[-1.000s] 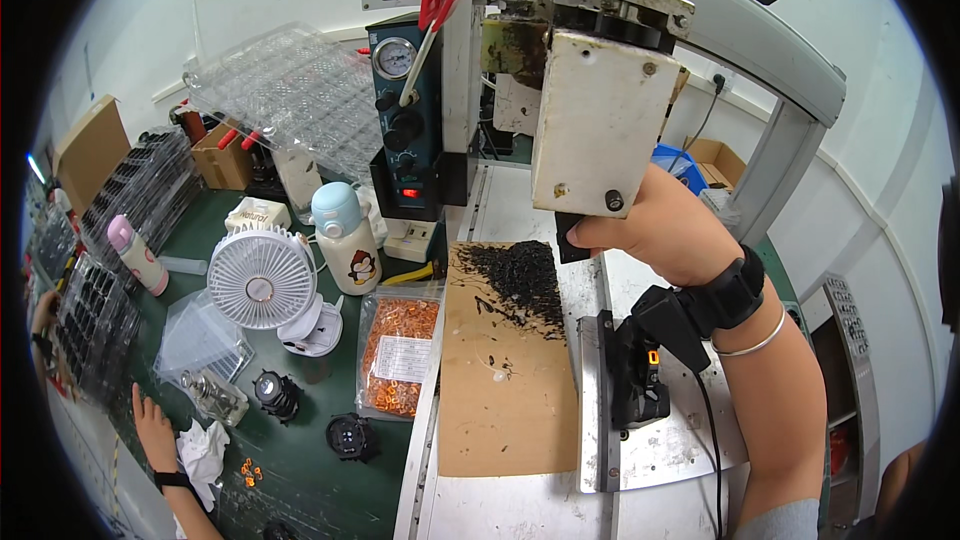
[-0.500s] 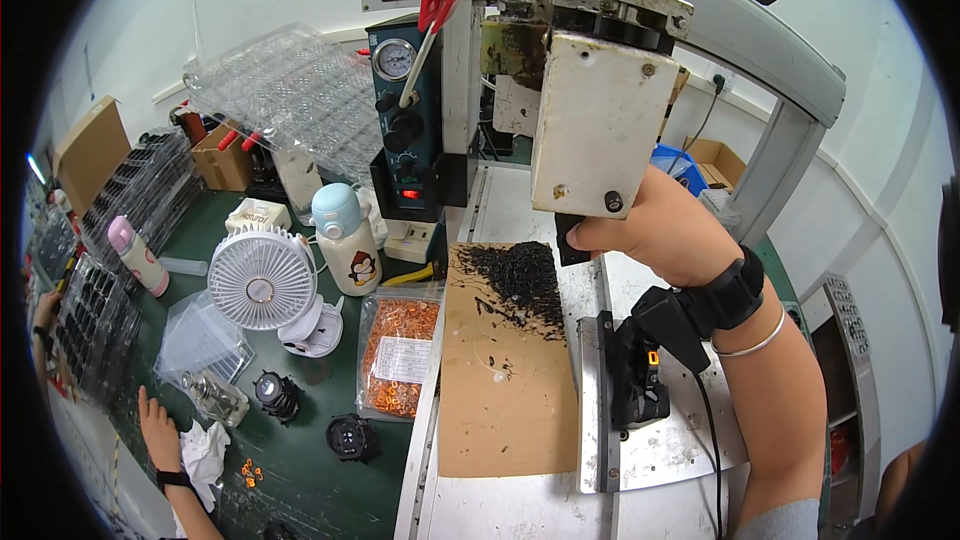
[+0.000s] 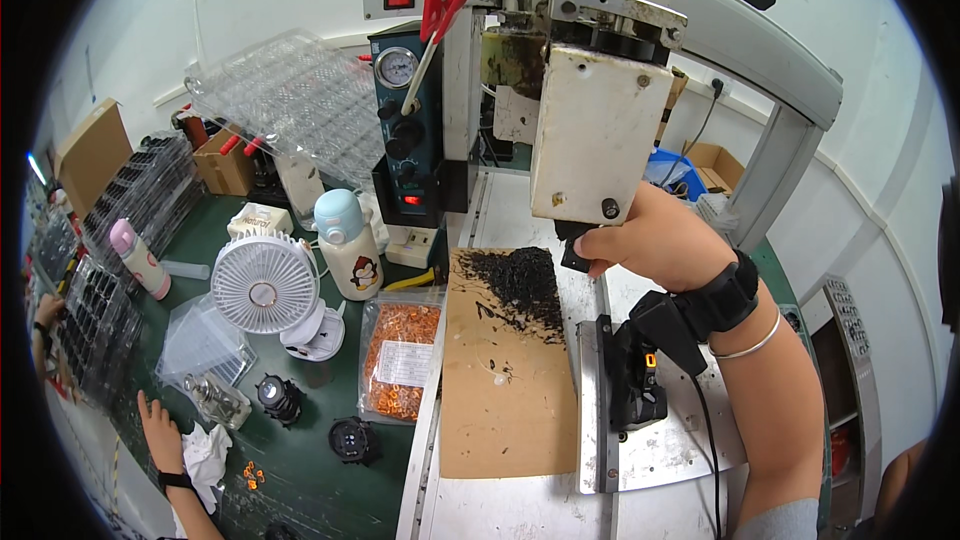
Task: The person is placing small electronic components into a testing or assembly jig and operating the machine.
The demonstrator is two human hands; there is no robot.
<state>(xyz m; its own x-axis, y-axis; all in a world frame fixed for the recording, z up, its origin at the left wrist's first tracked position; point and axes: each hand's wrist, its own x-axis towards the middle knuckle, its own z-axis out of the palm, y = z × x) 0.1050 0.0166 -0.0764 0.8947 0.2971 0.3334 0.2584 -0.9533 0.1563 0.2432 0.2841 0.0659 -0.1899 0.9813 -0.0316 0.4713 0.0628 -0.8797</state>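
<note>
My right hand (image 3: 665,235) reaches in under the white machine head (image 3: 600,135). Its thumb and finger close on a small black part (image 3: 574,248) just below the head; the other fingers are partly hidden. Left of that, a tangle of black strands (image 3: 515,285) lies on a brown board (image 3: 505,410) on the machine bed. My left hand (image 3: 160,435) rests flat at the lower left of the green table, fingers stretched out, holding nothing. It is beside a crumpled white tissue (image 3: 206,452) and a small glass bottle (image 3: 217,400).
A metal fixture with a black part (image 3: 640,390) stands on the bed below my right wrist. On the table are a white fan (image 3: 264,285), a bottle with a blue lid (image 3: 348,245), a bag of orange pieces (image 3: 400,360) and round black parts (image 3: 352,440). Another person's hand (image 3: 47,308) shows far left.
My right hand has shifted slightly down, and the black part in it now looks tilted. The rest of the view has moved only a little; my left hand stays put.
</note>
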